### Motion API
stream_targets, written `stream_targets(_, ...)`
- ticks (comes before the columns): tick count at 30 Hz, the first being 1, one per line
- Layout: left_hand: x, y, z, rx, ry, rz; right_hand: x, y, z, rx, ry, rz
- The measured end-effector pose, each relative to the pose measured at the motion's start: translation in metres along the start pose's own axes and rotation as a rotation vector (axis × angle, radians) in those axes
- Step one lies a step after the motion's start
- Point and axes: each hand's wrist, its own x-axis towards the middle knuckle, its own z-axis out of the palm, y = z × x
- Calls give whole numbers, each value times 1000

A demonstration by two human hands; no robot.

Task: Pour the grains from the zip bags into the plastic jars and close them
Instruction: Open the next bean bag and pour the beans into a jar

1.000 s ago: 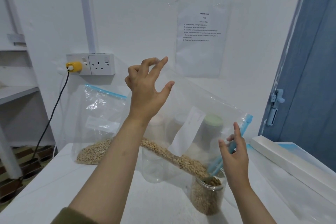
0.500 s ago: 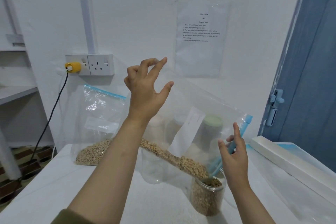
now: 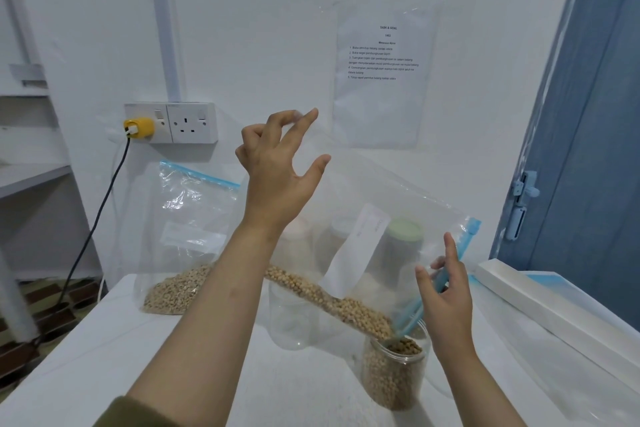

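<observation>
1. A large clear plastic zip bag with a blue zip strip [image 3: 374, 218] is being held tilted above the white worktop [image 3: 207, 357], its closed corner raised and its open mouth lowered.
2. The left hand [image 3: 277, 177] is pinching the raised corner of this bag between curled fingertips; its grip is grasping the bag's film.
3. The right hand [image 3: 446, 302] is pinching the blue zip strip at the bag's mouth, just above the jar; its grip is grasping the strip.
4. A band of tan round grains [image 3: 332, 302] is lying along the bag's lower edge, sloping down toward the jar.
5. A clear plastic jar without a lid [image 3: 394, 378] is standing upright on the worktop directly under the bag's mouth and is holding grains almost up to its rim.
6. An empty clear plastic jar [image 3: 294, 319] is standing just to the left of the filled jar, seen through the bag.
7. A second clear zip bag with grains at its bottom [image 3: 187, 243] is standing further left of the filled jar, near the wall.
8. A jar with a pale green lid [image 3: 405, 236] is standing behind the filled jar, blurred by the film.
</observation>
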Motion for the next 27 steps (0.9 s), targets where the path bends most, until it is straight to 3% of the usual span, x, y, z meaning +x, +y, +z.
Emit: stream_targets(27, -3, 4, 1, -4, 6, 15, -1, 2, -3, -3, 15, -21)
